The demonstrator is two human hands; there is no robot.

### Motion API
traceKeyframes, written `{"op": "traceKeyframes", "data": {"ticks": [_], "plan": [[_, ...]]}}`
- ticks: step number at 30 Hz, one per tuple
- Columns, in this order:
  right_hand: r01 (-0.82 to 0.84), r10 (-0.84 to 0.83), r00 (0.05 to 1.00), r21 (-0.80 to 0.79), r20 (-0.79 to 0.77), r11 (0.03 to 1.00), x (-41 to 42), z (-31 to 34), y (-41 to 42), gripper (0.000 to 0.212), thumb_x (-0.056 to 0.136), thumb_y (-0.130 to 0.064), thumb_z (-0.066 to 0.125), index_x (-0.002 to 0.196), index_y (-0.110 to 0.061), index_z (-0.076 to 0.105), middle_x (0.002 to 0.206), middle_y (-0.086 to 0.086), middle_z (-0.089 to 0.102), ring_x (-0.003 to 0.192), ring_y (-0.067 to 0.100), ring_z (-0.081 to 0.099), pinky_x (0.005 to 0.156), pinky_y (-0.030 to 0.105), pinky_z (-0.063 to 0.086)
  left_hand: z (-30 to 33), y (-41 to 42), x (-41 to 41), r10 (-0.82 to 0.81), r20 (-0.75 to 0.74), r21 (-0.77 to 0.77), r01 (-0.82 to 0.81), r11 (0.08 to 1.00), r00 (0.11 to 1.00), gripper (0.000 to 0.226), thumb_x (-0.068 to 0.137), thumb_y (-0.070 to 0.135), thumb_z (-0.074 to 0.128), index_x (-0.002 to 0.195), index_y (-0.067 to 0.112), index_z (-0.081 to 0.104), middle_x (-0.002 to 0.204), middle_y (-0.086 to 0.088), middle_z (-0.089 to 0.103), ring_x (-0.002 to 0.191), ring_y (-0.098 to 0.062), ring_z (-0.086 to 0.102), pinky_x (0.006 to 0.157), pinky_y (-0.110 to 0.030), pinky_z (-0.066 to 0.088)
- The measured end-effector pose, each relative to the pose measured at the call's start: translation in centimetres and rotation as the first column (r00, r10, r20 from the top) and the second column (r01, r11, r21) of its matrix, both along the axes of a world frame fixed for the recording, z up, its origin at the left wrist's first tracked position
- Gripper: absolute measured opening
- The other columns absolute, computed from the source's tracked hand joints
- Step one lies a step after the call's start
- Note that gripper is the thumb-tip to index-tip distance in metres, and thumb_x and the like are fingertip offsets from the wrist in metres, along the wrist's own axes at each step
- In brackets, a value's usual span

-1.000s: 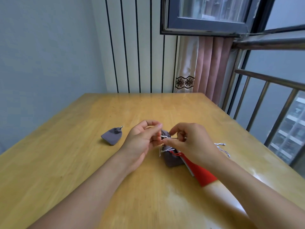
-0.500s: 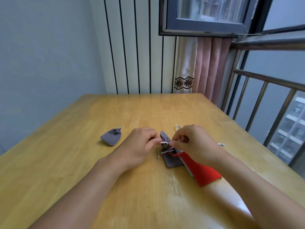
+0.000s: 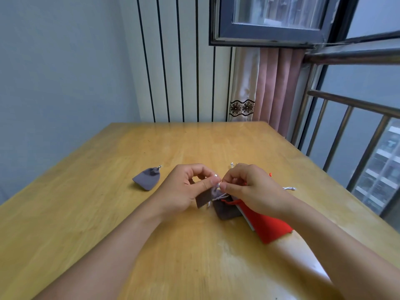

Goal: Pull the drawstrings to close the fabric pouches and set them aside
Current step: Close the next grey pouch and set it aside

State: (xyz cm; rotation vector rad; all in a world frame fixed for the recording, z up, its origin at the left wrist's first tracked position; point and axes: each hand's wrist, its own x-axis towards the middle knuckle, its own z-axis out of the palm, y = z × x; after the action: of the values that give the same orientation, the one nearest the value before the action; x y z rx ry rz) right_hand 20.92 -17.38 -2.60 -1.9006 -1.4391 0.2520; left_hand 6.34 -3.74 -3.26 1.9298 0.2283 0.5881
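Wood surface (image 3: 108, 213), grey pouch (image 3: 204, 199) pinched by cords between left hand (image 3: 186, 191) and right hand (image 3: 251, 189), so pull sideways apart.

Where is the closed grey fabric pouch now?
The closed grey fabric pouch lies alone on the wooden table, left of the left hand.

Table's (image 3: 151, 245) left bare — one grey pouch (image 3: 147, 178).
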Motion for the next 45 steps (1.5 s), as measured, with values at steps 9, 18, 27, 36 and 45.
{"op": "traceKeyframes", "data": {"ticks": [9, 18, 27, 36, 45], "plan": [[-0.162, 0.177, 0.958, 0.082, -0.226, 0.983, 0.1, 0.7, -0.7, 0.009, 0.088, -0.014, 0.074, 0.083, -0.007, 0.076, 0.069, 0.011, 0.072, 0.060, 0.012, 0.062, 0.059, 0.024, 0.049, -0.3, 0.3, 0.2, 0.011, 0.046, -0.095, -0.006, 0.995, 0.999, 0.019, 0.078, 0.027, 0.071, 0.081, 0.009, 0.076, 0.077, -0.004, 0.075, 0.073, -0.011, 0.066, 0.067, -0.022, 0.052], [-0.167, 0.201, 0.965, 0.198, -0.166, 0.966, 0.0, 1.7, -1.1, 0.010, 0.086, -0.013, 0.076, 0.093, -0.011, 0.070, 0.071, 0.007, 0.073, 0.061, 0.014, 0.060, 0.058, 0.025, 0.048, 0.4, -0.2, -0.2, -0.053, 0.029, -0.009, 0.053, 0.999, 0.998, 0.015, 0.093, 0.009, 0.062, 0.093, 0.009, 0.076, 0.092, -0.005, 0.077, 0.089, -0.010, 0.070, 0.083, -0.020, 0.052], [-0.224, 0.217, 0.963, 0.025, 0.161, 0.974, -0.1, 1.7, -1.5, 0.013, 0.088, -0.010, 0.071, 0.088, -0.022, 0.066, 0.073, 0.000, 0.071, 0.067, 0.013, 0.063, 0.064, 0.028, 0.049, 0.7, -0.6, -0.9, -0.060, -0.094, 0.033, 0.064, 0.997, 0.994, 0.008, 0.084, 0.014, 0.073, 0.084, 0.009, 0.078, 0.082, -0.003, 0.077, 0.080, -0.011, 0.071, 0.076, -0.028, 0.056], [-0.278, 0.368, 0.790, 0.248, -0.491, 0.928, -0.8, 1.9, -1.2, 0.006, 0.100, -0.008, 0.050, 0.096, -0.005, 0.046, 0.070, 0.012, 0.048, 0.057, 0.015, 0.039, 0.053, 0.022, 0.037, 1.4, -1.4, -0.8, -0.072, 0.125, -0.481, 0.124, 0.868, 0.989, 0.015, 0.071, 0.018, 0.070, 0.080, 0.011, 0.079, 0.083, -0.008, 0.076, 0.080, -0.016, 0.071, 0.074, -0.023, 0.055], [-0.286, 0.375, 0.812, 0.255, -0.447, 0.924, -1.1, 1.7, -0.9, 0.007, 0.098, -0.006, 0.054, 0.093, -0.004, 0.050, 0.071, 0.009, 0.054, 0.063, 0.020, 0.047, 0.054, 0.024, 0.043, 1.7, -1.3, -1.0, -0.075, 0.056, -0.492, 0.092, 0.866, 0.996, 0.020, 0.067, 0.007, 0.083, 0.084, 0.016, 0.076, 0.082, -0.008, 0.073, 0.075, -0.016, 0.069, 0.068, -0.023, 0.054]]}}
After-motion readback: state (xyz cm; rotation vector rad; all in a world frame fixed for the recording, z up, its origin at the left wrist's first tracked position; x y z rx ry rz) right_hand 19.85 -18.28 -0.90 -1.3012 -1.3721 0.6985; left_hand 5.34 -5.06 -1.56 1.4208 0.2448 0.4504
